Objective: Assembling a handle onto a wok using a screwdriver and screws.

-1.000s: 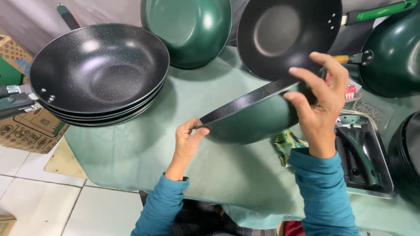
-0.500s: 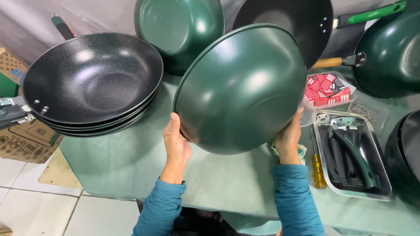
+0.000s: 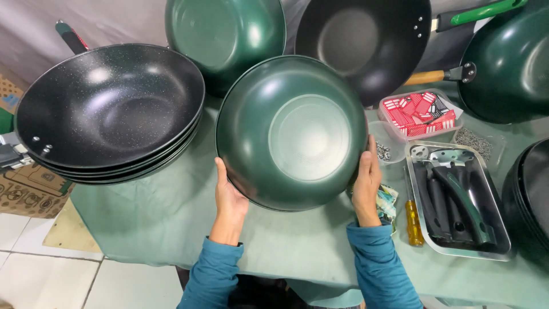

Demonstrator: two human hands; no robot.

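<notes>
Seemingly partway through, the person held a handleless green wok bottom-up over the green-covered table; the left hand and right hand clasped its rim on opposite sides; loose handles lay unfitted in the metal tray; finished woks sat stacked beside it.

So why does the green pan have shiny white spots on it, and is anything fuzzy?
In the head view, the green pan held between the left hand and right hand shows soft pale glare on its glossy underside, light from above reflecting; the stacked black pans show similar bright patches; the picture is sharp, only straight edges bend slightly near the corners.
</notes>
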